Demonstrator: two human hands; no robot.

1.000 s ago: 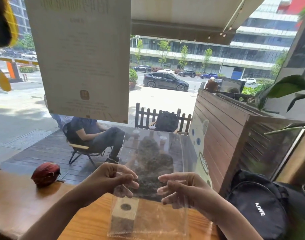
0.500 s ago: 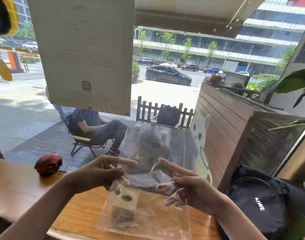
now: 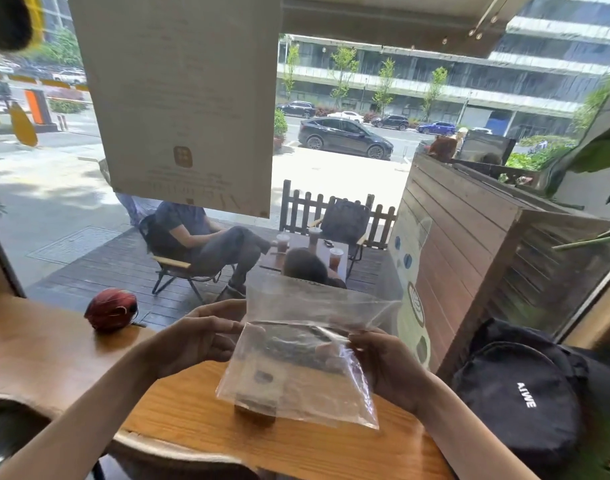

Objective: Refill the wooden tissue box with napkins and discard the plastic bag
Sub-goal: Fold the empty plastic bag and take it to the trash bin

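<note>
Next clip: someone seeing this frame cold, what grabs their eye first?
First, the clear plastic bag, held up at centre frame between the left hand and right hand above the wooden counter. Through the plastic a small wooden box shows on the counter. Then the large paper sheet on the window at upper left, and the black bag at lower right.

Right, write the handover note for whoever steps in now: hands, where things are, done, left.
Left hand: pinching the clear plastic bag at its left edge.
Right hand: gripping the bag's right side, fingers behind the film.
The bag is held up over the wooden counter, looks empty and is folding over at the top.
A small wooden box stands on the counter behind the bag; its contents cannot be seen.
Left: discard the bag; no bin in view.
</note>
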